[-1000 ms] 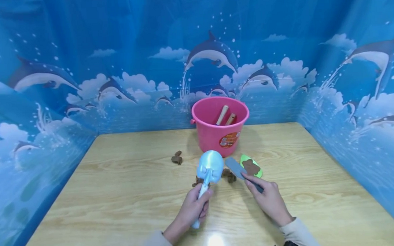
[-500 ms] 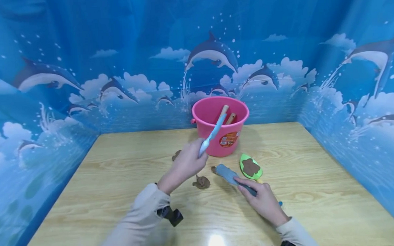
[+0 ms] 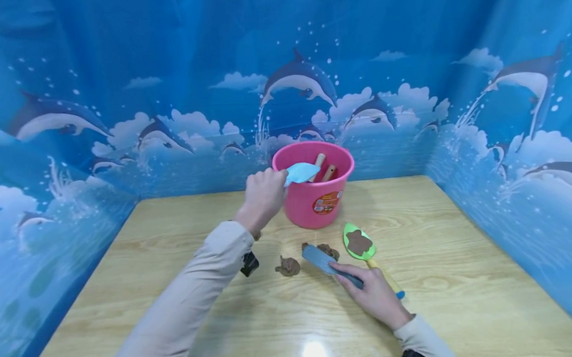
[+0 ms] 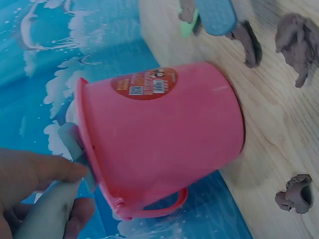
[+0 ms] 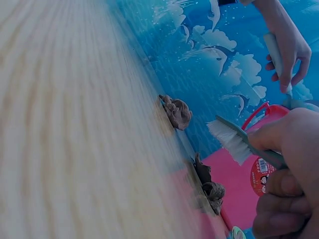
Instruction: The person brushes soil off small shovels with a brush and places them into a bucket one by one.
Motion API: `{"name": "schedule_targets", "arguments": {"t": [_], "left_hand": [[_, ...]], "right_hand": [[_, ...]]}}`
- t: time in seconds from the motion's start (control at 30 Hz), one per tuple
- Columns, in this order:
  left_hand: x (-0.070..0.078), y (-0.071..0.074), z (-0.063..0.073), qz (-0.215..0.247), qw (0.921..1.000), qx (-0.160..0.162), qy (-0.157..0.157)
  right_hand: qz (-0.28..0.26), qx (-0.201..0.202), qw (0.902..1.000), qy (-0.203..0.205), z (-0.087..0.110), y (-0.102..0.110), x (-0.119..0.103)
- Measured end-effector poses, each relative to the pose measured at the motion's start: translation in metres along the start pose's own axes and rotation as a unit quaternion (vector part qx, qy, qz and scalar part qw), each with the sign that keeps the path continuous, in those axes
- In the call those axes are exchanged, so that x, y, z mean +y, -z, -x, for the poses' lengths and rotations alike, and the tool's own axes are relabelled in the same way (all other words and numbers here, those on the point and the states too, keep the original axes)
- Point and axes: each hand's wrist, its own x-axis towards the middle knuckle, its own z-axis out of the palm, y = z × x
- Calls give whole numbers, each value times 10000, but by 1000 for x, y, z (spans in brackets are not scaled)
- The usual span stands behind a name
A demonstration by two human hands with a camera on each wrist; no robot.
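My left hand [image 3: 262, 196] grips the pale handle of a light blue toy shovel [image 3: 301, 172], its blade tipped at the rim of a pink bucket [image 3: 311, 209]. In the left wrist view, fingers and thumb wrap that handle [image 4: 52, 211] beside the rim. My right hand [image 3: 373, 296] holds a blue-grey brush [image 3: 318, 258] low over the table, close to a brown clay-like lump [image 3: 329, 251]. White bristles [image 5: 232, 141] show in the right wrist view. Another brown lump [image 3: 288, 266] lies left of the brush.
Two pale handles [image 3: 320, 160] stick up inside the bucket. Right of the brush lies a green toy shovel [image 3: 348, 231] with a brown piece on its blade. A further brown lump [image 4: 295, 194] sits left of the bucket. Dolphin-printed curtains [image 3: 191, 97] enclose the wooden table [image 3: 182, 220].
My left hand has carried the light blue shovel forward from the front of the table to the bucket and tipped it. My right hand has shifted the brush left and nearer to me.
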Motion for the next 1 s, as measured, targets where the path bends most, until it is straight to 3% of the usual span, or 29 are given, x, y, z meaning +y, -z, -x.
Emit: {"name": "schedule_targets", "arguments": {"t": [0.13, 0.3, 0.37, 0.5, 0.57, 0.63, 0.73, 0.83, 0.9, 1.0], "left_hand": [[2, -2, -5, 23, 9992, -387, -47], [4, 2, -7, 732, 9942, -792, -52], [5, 5, -7, 636, 9954, -718, -35], [8, 9, -7, 9, 9995, -325, 14], [8, 8, -6, 113, 9998, -137, 61], [7, 4, -6, 623, 9980, 42, 103], [5, -1, -4, 1746, 9837, 426, 94], [3, -6, -4, 2789, 9560, 906, -81], [3, -9, -4, 3159, 9405, 1228, -265], [3, -13, -5, 3376, 9278, 1530, -421]], "right_hand": [[30, -43, 10000, -5, -1, 0, 0], [15, -77, 10000, 28, 0, 0, -1], [25, -84, 9999, 64, 0, 0, -1], [79, -38, 9999, 133, 1, 1, -1], [100, -11, 9998, 155, 1, 1, -1], [105, 10, 9998, 154, 1, 0, -1], [94, 4, 9999, 102, 1, 0, -1], [96, 48, 9999, 78, 1, 1, -1], [96, 83, 9999, 79, 1, 1, -1], [84, 78, 9999, 92, 1, 1, -1]]}}
